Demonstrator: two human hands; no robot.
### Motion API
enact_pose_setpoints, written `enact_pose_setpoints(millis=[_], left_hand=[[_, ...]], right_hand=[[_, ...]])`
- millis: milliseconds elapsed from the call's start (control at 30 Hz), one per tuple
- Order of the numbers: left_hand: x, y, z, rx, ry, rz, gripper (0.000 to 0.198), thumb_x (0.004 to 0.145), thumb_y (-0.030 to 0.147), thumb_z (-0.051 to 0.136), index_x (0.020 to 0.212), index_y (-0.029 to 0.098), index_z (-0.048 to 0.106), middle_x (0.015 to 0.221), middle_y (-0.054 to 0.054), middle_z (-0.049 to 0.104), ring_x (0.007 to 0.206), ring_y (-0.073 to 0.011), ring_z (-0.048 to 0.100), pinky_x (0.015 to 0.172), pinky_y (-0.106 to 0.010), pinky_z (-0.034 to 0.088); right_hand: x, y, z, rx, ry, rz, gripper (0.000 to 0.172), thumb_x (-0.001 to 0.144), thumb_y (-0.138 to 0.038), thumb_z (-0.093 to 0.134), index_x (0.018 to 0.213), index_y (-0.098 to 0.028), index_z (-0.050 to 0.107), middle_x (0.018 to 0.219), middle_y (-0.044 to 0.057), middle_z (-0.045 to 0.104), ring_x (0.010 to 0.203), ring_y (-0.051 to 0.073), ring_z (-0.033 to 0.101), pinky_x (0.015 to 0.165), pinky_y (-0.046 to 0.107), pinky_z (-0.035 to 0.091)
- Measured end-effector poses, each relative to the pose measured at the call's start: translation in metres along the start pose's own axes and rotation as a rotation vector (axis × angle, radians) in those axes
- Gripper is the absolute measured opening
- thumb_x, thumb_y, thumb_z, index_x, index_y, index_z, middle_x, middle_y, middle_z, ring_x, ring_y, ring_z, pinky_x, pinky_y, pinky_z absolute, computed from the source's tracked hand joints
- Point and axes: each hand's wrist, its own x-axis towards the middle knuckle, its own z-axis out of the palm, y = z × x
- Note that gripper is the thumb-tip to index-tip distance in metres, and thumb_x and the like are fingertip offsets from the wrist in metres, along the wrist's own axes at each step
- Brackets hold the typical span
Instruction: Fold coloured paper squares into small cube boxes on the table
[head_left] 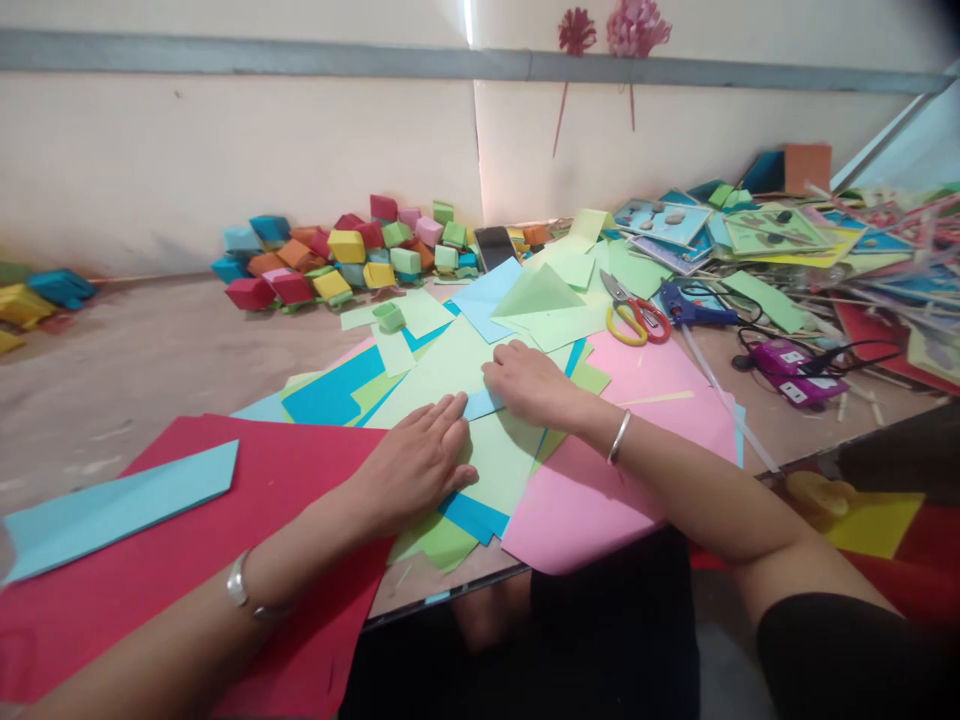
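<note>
My left hand (418,462) lies flat, fingers stretched out together, pressing on a light green sheet (491,455) in the middle of the table. My right hand (527,383) rests just beyond it with fingers curled down on the same green paper, beside a small light blue strip (480,404). Under the green sheet lie blue sheets (330,395), a pink sheet (592,480) and a large red sheet (180,540). Both wrists wear a silver bangle.
A folded light blue piece (112,508) lies on the red sheet at left. Several coloured paper boxes (345,255) are heaped by the wall. Scissors (634,310), a blue glue gun (694,308), a purple device (795,368) and stacked cards (765,232) crowd the right.
</note>
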Motion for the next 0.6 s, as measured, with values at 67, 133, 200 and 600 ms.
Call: enact_pose_setpoints(millis=[67,133,200,600], left_hand=[[-0.002,-0.003,-0.003,-0.067,0.007,-0.009,0.047,0.097,0.051,0.045,0.117,0.01,0.058,0.156,-0.026,0.039,0.145,-0.036,0.039,0.117,-0.05,0.035],[-0.001,-0.008,-0.011,-0.157,0.029,-0.028,0.046,0.098,0.051,0.041,0.12,0.014,0.058,0.157,-0.022,0.04,0.144,-0.0322,0.042,0.116,-0.046,0.038],[0.007,-0.015,-0.022,-0.236,0.099,-0.077,0.043,0.099,0.047,0.04,0.122,0.017,0.058,0.156,-0.017,0.045,0.141,-0.0293,0.046,0.113,-0.044,0.042],[0.056,-0.041,-0.024,-1.065,0.387,-0.556,0.046,0.073,0.055,0.071,0.1,0.018,0.072,0.099,-0.01,0.078,0.091,-0.0274,0.07,0.079,-0.037,0.054]], right_hand=[[0.002,0.007,0.001,0.046,-0.037,-0.045,0.022,0.095,-0.027,0.061,0.109,-0.014,0.07,0.111,0.015,0.065,0.103,0.026,0.055,0.071,0.032,0.038],[0.004,0.01,0.003,0.09,-0.051,-0.042,0.023,0.09,-0.031,0.069,0.106,-0.015,0.071,0.109,0.013,0.067,0.1,0.025,0.056,0.068,0.031,0.036],[0.007,0.012,0.006,0.152,-0.031,-0.036,0.014,0.088,-0.024,0.069,0.1,-0.017,0.072,0.104,0.01,0.069,0.095,0.023,0.058,0.066,0.03,0.033],[0.014,0.022,0.024,0.036,0.444,0.024,0.017,0.09,-0.012,0.062,0.077,-0.019,0.07,0.079,0.004,0.066,0.078,0.017,0.047,0.066,0.033,0.021]])
